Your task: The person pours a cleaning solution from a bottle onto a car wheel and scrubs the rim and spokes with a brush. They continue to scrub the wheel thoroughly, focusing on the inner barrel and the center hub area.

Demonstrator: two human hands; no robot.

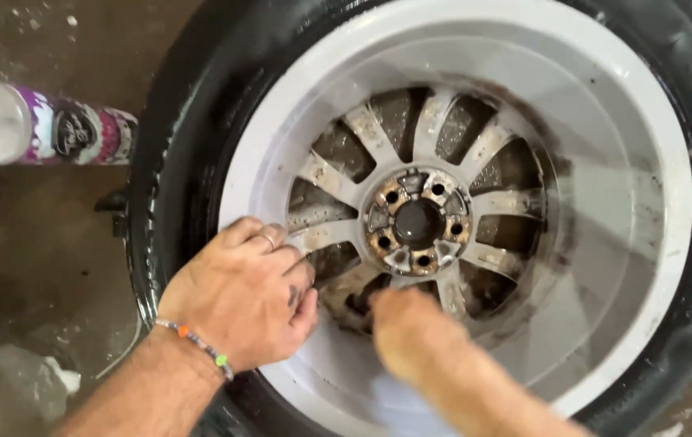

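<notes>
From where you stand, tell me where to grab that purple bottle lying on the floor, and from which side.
Probably best to take the purple bottle around its round body, coming down from above. It lies on its side on the wet floor, left of the tire, so its length is exposed on top. The left hand on the rim is nearest.

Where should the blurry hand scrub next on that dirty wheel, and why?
Probably along the next spoke to the right. The right hand is blurred with motion, low inside the rim, near the bottom spokes, while the left hand rests on the rim's edge beside the tire. Brown grime shows on the spokes and around the hub, so the dirt there looks untouched.
</notes>
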